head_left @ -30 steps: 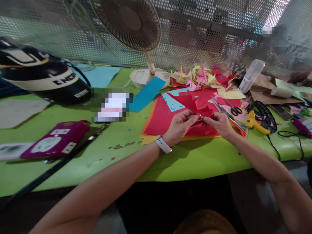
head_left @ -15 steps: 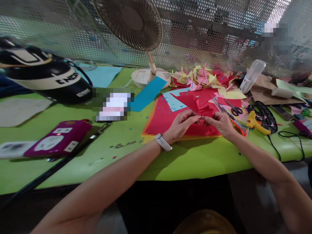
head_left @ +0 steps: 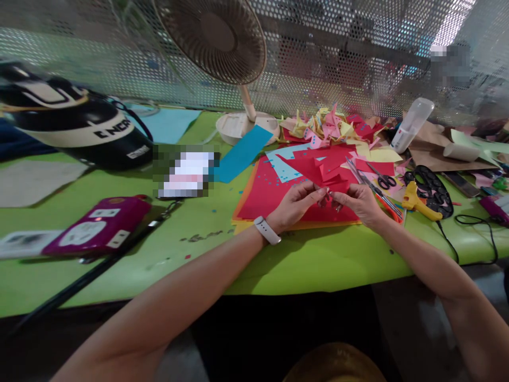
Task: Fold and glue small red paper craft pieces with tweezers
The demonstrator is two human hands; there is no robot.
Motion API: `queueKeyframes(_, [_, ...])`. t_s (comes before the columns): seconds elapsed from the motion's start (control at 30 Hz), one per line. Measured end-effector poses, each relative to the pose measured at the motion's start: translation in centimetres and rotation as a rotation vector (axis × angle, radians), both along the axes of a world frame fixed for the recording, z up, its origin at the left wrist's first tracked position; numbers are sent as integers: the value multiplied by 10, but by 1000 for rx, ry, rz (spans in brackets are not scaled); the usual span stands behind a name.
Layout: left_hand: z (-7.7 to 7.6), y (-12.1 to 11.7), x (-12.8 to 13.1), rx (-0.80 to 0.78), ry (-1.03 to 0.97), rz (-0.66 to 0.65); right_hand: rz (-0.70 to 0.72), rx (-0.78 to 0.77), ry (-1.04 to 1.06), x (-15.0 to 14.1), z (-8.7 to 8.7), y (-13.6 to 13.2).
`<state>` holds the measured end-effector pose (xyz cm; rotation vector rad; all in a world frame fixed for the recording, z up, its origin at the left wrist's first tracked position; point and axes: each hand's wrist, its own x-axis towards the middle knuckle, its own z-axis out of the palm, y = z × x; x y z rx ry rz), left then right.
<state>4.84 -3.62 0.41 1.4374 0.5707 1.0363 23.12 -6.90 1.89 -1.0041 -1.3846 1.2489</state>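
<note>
Over the stack of coloured paper sheets [head_left: 262, 204], a folded piece of red paper [head_left: 328, 175] with pointed flaps sits between my hands. My left hand [head_left: 298, 201], a pale watch on its wrist, pinches the paper's near edge from the left. From the right, my right hand [head_left: 358, 201] grips the same edge between thumb and fingers. The fingertips almost meet; their exact hold on the paper is partly hidden. Beneath lie a red sheet and a light blue sheet [head_left: 283, 165] strewn with small blue dots.
Beside my right hand lie scissors [head_left: 385, 182], a yellow glue gun [head_left: 417, 201] with a cord, and a clear bottle [head_left: 413, 124]. Folded paper pieces [head_left: 326, 127] are heaped behind. A fan [head_left: 217, 34], blue strip [head_left: 242, 154], phone [head_left: 189, 172], purple box [head_left: 95, 225] and large flask [head_left: 79, 122] stand leftward.
Both hands stay at nearly the same spot, with small finger shifts along the edge of the red paper. The fingertips sit slightly farther apart. The view has drifted a little.
</note>
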Motion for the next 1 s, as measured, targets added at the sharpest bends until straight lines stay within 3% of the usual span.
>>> queueKeyframes(0.6, [-4,3,3,52,65,58,46,-15,41,-1,0,0])
queueKeyframes(1.0, [-1,-2,7,-157,-117,88,51,-1,21,-1,3,-2])
